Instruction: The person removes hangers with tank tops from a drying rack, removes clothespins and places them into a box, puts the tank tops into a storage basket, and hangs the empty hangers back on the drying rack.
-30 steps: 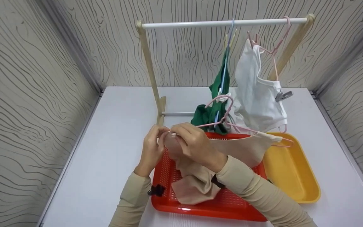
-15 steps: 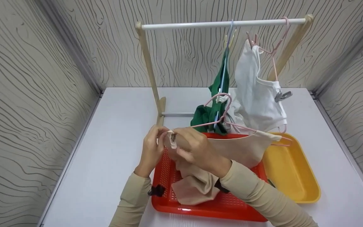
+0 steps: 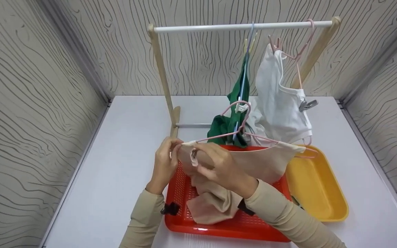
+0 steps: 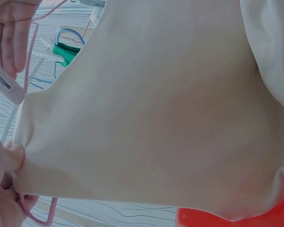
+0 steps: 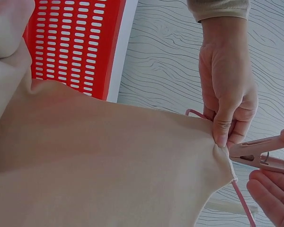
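Observation:
A beige garment (image 3: pixel 246 163) hangs on a pink hanger (image 3: pixel 219 136) over the red basket, its lower part bunched inside. My left hand (image 3: pixel 165 162) pinches the garment's left shoulder against the hanger's end; in the right wrist view the thumb (image 5: pixel 221 127) presses on the cloth. My right hand (image 3: pixel 224 167) holds a pale pink clothespin (image 3: pixel 194 157) between thumb and fingers, just right of that shoulder. In the right wrist view the clothespin (image 5: pixel 260 155) points its jaws at the shoulder edge, close by the left fingertips. Whether they touch the cloth, I cannot tell.
A red perforated basket (image 3: pixel 198 227) stands under the garment, beside a yellow tray (image 3: pixel 339 203). Behind is a rack with a white rod (image 3: pixel 202 29) and wooden legs, bearing a green garment (image 3: pixel 240 89) and a white garment (image 3: pixel 269 82) on hangers. A grey clip (image 3: pixel 308 105) grips the white one.
My right hand has shifted slightly right and down, and the clothespin has turned and come away from the left fingertips in the head view. My left hand keeps its pinch on the shoulder.

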A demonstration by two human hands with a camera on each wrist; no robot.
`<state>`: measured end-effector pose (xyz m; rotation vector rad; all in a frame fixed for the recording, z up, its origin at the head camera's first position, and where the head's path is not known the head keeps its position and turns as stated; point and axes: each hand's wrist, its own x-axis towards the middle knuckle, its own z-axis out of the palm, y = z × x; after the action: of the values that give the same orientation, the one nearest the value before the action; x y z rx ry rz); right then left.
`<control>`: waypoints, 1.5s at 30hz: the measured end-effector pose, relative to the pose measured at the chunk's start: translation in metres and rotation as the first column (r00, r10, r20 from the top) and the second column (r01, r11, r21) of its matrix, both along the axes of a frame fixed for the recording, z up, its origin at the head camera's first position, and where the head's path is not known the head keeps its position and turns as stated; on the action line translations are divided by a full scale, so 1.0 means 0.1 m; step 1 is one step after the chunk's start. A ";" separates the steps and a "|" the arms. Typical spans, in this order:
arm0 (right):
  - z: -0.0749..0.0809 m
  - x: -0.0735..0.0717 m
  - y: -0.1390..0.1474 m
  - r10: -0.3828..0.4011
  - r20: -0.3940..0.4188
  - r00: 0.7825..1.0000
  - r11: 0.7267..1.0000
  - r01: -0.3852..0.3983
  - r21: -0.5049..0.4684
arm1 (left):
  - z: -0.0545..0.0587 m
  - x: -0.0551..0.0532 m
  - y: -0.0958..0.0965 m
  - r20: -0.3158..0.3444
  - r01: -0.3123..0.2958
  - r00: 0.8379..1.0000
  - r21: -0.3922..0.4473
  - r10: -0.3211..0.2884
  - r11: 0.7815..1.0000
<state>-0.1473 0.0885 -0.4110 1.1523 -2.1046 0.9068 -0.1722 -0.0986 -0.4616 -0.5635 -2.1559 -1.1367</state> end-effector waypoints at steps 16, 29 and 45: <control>-0.19 0.08 0.17 -0.032 0.005 0.999 0.999 0.032 0.014 | -0.02 0.00 -0.02 0.022 -0.004 1.000 0.013 0.004 1.000; -0.20 0.13 0.46 -0.056 -0.026 0.998 0.998 0.056 -0.004 | -0.02 0.00 -0.02 0.021 -0.004 1.000 0.021 0.004 1.000; -0.27 0.20 0.96 -0.154 0.047 0.987 0.988 0.155 -0.025 | -0.01 -0.01 0.00 0.002 0.002 1.000 0.020 -0.002 1.000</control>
<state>-0.1271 0.1850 -0.4376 0.9479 -2.1758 0.8941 -0.1730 -0.0989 -0.4622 -0.5561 -2.1439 -1.1594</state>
